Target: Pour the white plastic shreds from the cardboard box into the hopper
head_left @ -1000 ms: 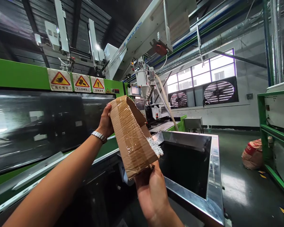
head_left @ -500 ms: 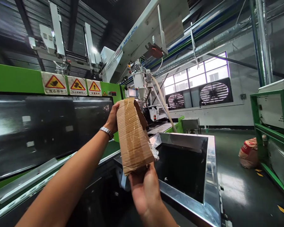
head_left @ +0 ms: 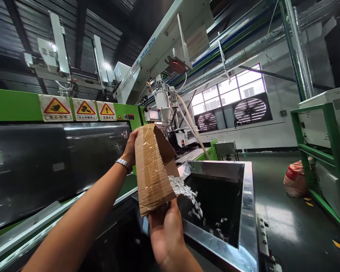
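Observation:
A taped cardboard box is tilted on its side, its open top facing right. My left hand grips its upper left edge, a metal-band watch on the wrist. Underneath, my right hand holds the lower end, its fingertips partly hidden by the cardboard. Small whitish translucent pieces spill from the box into a metal-rimmed hopper with a dark inside. Some of them are in mid-air over the opening.
A green machine with a dark door and warning signs stands on the left. A red and white sack sits on the floor beside a green frame at right. Wall fans are at the back.
The box has tipped further to the right in both hands. Many more pieces now pour out and fall into the hopper. The view has shifted slightly.

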`<action>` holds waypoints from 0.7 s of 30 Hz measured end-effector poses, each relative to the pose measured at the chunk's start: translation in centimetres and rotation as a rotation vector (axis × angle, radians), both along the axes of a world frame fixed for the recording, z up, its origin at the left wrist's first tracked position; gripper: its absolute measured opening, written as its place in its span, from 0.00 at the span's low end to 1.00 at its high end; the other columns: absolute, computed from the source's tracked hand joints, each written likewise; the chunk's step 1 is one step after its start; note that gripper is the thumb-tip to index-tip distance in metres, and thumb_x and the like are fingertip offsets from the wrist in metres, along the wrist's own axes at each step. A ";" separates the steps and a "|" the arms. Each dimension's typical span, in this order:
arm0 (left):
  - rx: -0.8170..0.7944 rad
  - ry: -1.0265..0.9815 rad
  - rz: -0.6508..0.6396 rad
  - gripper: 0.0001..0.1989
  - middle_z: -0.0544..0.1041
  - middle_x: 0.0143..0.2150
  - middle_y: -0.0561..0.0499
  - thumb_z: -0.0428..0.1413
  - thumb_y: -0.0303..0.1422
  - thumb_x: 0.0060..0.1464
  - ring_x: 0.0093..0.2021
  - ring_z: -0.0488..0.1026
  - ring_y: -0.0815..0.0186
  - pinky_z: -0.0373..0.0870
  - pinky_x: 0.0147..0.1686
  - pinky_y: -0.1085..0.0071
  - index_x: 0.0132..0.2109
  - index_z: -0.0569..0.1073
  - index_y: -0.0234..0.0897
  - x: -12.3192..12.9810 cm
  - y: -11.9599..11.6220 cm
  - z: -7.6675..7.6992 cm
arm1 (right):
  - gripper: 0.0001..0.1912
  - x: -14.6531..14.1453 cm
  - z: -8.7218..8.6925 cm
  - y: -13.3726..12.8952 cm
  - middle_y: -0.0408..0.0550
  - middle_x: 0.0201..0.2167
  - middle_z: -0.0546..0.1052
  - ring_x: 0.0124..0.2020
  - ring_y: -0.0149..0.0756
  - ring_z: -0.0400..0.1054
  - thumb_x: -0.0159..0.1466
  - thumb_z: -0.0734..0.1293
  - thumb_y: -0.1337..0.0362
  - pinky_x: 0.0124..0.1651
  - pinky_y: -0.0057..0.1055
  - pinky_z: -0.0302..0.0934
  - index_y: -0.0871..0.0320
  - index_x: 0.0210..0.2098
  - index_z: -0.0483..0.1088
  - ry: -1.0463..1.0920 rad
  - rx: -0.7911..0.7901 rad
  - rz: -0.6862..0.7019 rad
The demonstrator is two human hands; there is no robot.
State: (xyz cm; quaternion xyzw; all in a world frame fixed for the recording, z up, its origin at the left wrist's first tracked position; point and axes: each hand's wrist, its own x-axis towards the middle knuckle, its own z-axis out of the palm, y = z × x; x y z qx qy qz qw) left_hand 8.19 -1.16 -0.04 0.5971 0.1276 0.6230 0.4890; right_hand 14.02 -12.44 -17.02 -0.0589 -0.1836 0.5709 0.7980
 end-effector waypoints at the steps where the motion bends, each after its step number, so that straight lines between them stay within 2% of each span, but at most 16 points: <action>1: -0.001 0.002 0.002 0.10 0.74 0.23 0.54 0.51 0.40 0.51 0.19 0.69 0.70 0.70 0.21 0.75 0.33 0.71 0.38 0.0 -0.1 0.1 | 0.14 -0.1 0.0 -0.1 0.40 0.29 0.78 0.34 0.34 0.73 0.53 0.68 0.50 0.34 0.31 0.67 0.53 0.30 0.69 0.026 -0.018 0.021; 5: 0.022 0.017 -0.003 0.12 0.74 0.24 0.53 0.49 0.40 0.52 0.21 0.70 0.69 0.70 0.22 0.74 0.34 0.71 0.38 0.4 -0.2 0.7 | 0.13 0.0 0.3 0.0 0.38 0.31 0.78 0.35 0.31 0.72 0.53 0.68 0.52 0.37 0.29 0.66 0.52 0.33 0.69 0.114 -0.050 0.087; 8: 0.054 0.015 0.002 0.12 0.75 0.25 0.54 0.48 0.40 0.53 0.22 0.70 0.70 0.70 0.23 0.76 0.36 0.71 0.38 0.6 0.0 1.2 | 0.12 0.4 0.8 0.2 0.38 0.31 0.79 0.34 0.30 0.72 0.54 0.68 0.53 0.36 0.28 0.66 0.52 0.34 0.69 0.157 -0.065 0.129; 13: 0.055 0.051 0.001 0.12 0.75 0.26 0.52 0.49 0.40 0.53 0.22 0.71 0.70 0.70 0.23 0.76 0.36 0.72 0.37 1.0 0.9 1.0 | 0.10 0.4 0.7 0.3 0.38 0.32 0.79 0.33 0.30 0.73 0.59 0.65 0.54 0.35 0.28 0.66 0.52 0.36 0.69 0.192 -0.098 0.176; 17: 0.059 0.052 0.005 0.10 0.75 0.25 0.54 0.53 0.39 0.50 0.22 0.70 0.70 0.69 0.23 0.76 0.36 0.72 0.38 1.1 1.6 0.3 | 0.12 0.1 0.0 0.3 0.40 0.34 0.79 0.34 0.32 0.73 0.64 0.61 0.57 0.35 0.28 0.67 0.52 0.44 0.67 0.198 -0.103 0.192; 21: 0.052 0.023 0.020 0.10 0.73 0.23 0.56 0.54 0.39 0.49 0.20 0.70 0.69 0.69 0.21 0.75 0.36 0.72 0.39 0.9 1.7 0.0 | 0.19 -0.4 -0.6 0.5 0.40 0.40 0.78 0.41 0.33 0.73 0.64 0.62 0.59 0.43 0.31 0.68 0.49 0.54 0.60 0.219 -0.070 0.155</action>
